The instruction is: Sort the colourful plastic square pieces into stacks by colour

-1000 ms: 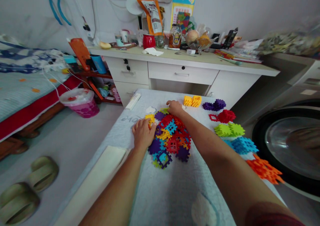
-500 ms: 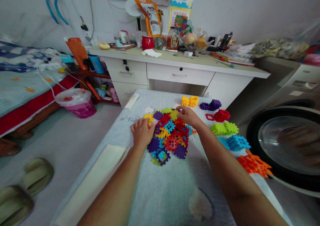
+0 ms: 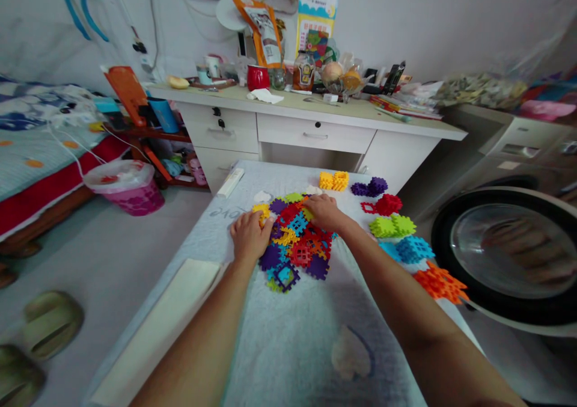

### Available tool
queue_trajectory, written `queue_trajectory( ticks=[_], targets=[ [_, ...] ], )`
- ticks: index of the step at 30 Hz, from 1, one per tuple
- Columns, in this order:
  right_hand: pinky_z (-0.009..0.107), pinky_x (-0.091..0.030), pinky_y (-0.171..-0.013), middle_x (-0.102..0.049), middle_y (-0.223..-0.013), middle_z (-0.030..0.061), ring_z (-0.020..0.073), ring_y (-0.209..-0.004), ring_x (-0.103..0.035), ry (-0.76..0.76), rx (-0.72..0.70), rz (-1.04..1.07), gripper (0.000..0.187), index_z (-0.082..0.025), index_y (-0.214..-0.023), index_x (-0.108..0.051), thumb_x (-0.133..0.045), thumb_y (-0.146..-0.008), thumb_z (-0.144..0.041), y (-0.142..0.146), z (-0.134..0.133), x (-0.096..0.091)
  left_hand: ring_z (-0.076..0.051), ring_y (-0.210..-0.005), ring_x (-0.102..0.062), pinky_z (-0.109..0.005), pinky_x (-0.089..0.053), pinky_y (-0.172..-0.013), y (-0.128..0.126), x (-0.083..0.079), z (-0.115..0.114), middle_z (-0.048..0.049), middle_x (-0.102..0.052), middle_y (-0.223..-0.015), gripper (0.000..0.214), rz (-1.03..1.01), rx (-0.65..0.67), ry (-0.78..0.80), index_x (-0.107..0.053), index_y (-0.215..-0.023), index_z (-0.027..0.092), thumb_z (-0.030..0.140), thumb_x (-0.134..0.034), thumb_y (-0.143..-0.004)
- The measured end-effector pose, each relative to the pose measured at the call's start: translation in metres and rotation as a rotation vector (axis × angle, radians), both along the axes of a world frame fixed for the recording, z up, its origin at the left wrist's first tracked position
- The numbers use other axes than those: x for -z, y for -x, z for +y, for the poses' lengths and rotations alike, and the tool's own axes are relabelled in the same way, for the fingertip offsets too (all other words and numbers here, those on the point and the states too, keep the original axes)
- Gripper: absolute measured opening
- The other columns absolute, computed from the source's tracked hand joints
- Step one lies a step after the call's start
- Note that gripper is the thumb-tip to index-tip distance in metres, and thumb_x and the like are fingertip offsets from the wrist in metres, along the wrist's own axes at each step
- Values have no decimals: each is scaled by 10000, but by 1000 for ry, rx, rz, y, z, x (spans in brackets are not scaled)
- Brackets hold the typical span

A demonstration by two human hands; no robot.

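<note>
A mixed pile of toothed plastic building pieces [image 3: 299, 254], in red, purple, blue, orange, yellow and green, lies on the cloth-covered table. At its left edge my left hand [image 3: 252, 234] is closed, with yellow building pieces [image 3: 261, 212] between thumb and fingers. My right hand [image 3: 325, 212] rests palm down over the pile's far right side. Its fingers bend down by a lime-green piece [image 3: 308, 214], and their tips are hidden, so whether it grips anything does not show.
Colour-sorted groups line the table's right side: yellow [image 3: 334, 181], purple [image 3: 369, 187], red [image 3: 388, 204], lime green [image 3: 392, 226], blue [image 3: 415, 249] and orange [image 3: 440, 282]. A long white box [image 3: 180, 311] lies along the left edge. Behind stands a cluttered desk [image 3: 311, 107]; right, a washing machine [image 3: 514, 238].
My right hand has moved a little left and lowered onto the pile, its fingers now bent down. My left hand stays by the yellow pieces. The whole view has shifted slightly.
</note>
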State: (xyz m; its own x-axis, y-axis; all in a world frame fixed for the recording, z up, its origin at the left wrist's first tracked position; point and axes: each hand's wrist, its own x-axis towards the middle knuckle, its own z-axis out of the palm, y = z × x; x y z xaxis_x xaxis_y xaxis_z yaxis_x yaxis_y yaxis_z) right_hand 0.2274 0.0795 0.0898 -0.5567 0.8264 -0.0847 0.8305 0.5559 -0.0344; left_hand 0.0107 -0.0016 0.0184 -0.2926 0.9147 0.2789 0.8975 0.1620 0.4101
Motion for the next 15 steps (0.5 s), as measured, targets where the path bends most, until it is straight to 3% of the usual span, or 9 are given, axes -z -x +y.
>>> queue_trajectory(
  ticks=[4,8,11,15],
  targets=[
    [487,-403,-980,-565,-1350,148,347,-1205,-479,-49,8,18,580,-214,-1364,-575,-628,-787,-213,1,-2,3,-297,-1235,-522,-479,-350,-1053,0,2,1,-104,-655,-1278,422,-11,-1,-12,-633,-1211,230,487,-393,-978],
    [453,-414,-994,-553,-1355,136,326,-1204,-492,-75,33,131,639,-216,-1400,-548,-675,-775,-265,-20,-4,-9,-300,-1236,-519,-483,-339,-1060,0,2,1,-113,-654,-1286,430,-20,-1,-7,-638,-1219,234,493,-400,-972],
    [433,-432,-992,-580,-1318,132,307,-1164,-539,-91,84,175,591,-198,-1357,-590,-685,-776,-253,-59,-1,-26,-298,-1239,-517,-482,-336,-1063,1,1,1,-117,-652,-1294,429,-20,3,-5,-637,-1227,233,488,-405,-972],
    [398,-440,-1022,-617,-1281,153,280,-1133,-593,-85,146,117,529,-149,-1307,-634,-674,-782,-208,-135,4,-43,-299,-1246,-520,-481,-344,-1065,0,1,1,-113,-654,-1294,427,-14,3,-1,-637,-1221,227,484,-404,-971]
  ],
)
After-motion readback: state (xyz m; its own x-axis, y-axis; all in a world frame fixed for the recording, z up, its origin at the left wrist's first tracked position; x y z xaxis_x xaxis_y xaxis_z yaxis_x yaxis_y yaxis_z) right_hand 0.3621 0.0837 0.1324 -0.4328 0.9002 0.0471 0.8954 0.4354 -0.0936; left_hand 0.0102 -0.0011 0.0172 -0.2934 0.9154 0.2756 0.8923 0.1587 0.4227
